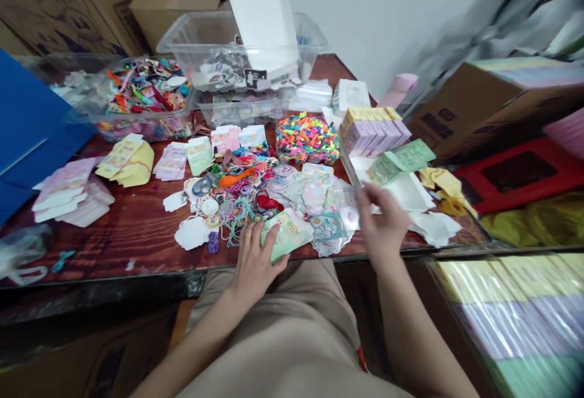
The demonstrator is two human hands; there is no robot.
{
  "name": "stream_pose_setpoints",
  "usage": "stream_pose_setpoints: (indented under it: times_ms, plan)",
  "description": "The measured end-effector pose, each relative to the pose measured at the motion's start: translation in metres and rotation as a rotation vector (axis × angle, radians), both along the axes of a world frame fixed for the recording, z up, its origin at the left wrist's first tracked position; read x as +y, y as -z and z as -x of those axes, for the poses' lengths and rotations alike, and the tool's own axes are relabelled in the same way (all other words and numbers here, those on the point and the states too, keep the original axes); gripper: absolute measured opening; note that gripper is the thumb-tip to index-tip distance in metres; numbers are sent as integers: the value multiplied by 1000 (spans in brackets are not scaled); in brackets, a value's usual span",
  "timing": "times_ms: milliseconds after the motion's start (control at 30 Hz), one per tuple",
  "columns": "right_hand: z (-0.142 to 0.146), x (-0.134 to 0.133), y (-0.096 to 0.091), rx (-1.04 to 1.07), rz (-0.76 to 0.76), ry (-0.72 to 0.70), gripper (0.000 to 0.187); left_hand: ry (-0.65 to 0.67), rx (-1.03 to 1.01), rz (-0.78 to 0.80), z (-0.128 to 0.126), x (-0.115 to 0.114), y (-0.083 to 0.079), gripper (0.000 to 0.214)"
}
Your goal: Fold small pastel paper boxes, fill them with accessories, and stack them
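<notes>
My left hand (256, 259) is closed on a green printed flat carton (292, 232) at the table's front edge, its fingers lying over the carton's left side. My right hand (384, 223) is at the near left corner of a white open box (413, 194), its fingers curled at the box wall and slightly blurred. In that box stand several purple-and-yellow small boxes (371, 130), with green cartons (401, 159) lying in front of them. Between my hands lie clear printed sachets (326, 203). Beside my left hand spreads a pile of colourful hair ties and trinkets (241, 188).
A tub of bright small pieces (308, 137) stands behind the pile. Clear plastic bins (177, 39) line the back, and flat cartons (73, 188) lie at left. Wrapped boxes (515, 300) sit low at right, beside a red item (524, 173).
</notes>
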State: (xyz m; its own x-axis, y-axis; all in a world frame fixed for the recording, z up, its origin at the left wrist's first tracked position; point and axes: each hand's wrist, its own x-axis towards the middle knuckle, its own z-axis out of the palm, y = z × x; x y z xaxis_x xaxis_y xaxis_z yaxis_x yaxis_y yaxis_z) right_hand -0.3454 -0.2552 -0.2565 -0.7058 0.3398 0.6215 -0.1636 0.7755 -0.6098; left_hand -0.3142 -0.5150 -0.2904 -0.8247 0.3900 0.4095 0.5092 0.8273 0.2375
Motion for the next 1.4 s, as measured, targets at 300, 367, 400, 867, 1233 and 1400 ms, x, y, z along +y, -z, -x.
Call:
stream_pose_setpoints:
  times_ms: [300, 367, 400, 867, 1233, 1400]
  plan:
    - [-28, -113, 24, -398, 67, -432, 42, 14, 52, -2, -13, -2, -24, 44]
    - [-23, -116, 25, -420, 155, -432, 43, -2, 33, -5, -16, -5, -28, 45]
    - [-20, -116, 25, -426, 222, -440, 43, -14, 18, -15, -18, -7, -30, 47]
    - [-57, -135, -10, -121, 539, -853, 16, 143, -1199, -615, -21, -59, -55, 44]
    - [-57, -113, -19, -223, 633, -669, 22, -105, -1321, -884, -11, -44, -53, 50]
    - [-50, -107, -5, -815, 1433, -862, 35, 44, -1361, -851, -12, -33, -53, 46]
